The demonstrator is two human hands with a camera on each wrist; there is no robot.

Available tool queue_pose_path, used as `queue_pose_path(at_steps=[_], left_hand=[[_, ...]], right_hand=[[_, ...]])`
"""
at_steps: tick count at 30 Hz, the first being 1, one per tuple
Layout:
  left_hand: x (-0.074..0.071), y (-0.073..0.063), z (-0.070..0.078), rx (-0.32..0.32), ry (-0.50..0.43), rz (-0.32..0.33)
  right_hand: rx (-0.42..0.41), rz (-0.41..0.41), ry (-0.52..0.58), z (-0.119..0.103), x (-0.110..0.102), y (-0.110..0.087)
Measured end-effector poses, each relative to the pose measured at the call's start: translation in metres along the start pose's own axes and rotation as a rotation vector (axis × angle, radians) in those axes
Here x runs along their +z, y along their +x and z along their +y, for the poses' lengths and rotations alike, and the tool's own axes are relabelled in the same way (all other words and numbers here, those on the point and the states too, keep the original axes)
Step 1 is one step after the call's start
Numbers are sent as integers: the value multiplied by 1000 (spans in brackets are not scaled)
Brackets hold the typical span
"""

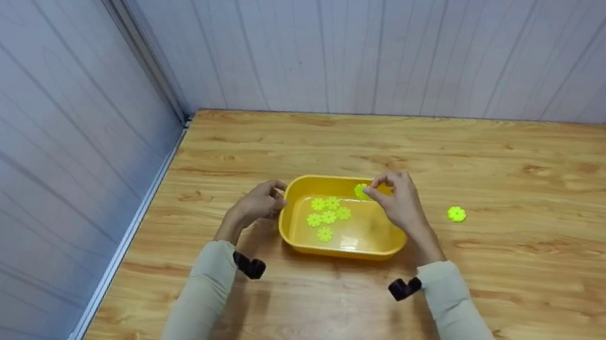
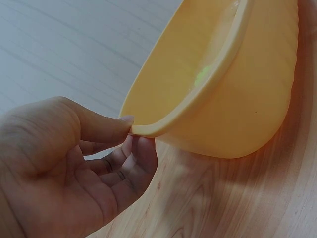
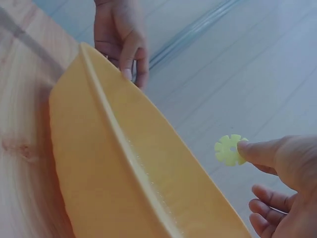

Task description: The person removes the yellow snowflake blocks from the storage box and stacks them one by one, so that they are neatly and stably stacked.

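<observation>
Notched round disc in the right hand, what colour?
Yellow-green notched disc; clearest in the right wrist view.

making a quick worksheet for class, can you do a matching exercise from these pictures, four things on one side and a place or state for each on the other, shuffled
Column 1
1 left hand
2 right hand
3 lone disc
4 yellow tub

Column 2
A lies on the tabletop, outside the tub
B has several discs on its floor
C grips the rim
D pinches a notched disc

Pairs: 1-C, 2-D, 3-A, 4-B
</observation>
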State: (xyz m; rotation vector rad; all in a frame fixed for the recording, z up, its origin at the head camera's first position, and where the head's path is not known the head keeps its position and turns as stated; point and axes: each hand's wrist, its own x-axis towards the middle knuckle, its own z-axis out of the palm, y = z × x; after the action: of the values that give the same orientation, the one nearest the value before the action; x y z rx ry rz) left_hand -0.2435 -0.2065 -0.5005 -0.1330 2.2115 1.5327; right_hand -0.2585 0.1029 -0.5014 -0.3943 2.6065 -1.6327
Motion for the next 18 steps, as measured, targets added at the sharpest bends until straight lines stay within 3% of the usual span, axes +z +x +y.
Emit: queue_pose_path(at_steps=[18], left_hand=[[1, 0, 2, -38, 33, 17]], right_hand=[[98, 105, 55, 16, -39, -4]])
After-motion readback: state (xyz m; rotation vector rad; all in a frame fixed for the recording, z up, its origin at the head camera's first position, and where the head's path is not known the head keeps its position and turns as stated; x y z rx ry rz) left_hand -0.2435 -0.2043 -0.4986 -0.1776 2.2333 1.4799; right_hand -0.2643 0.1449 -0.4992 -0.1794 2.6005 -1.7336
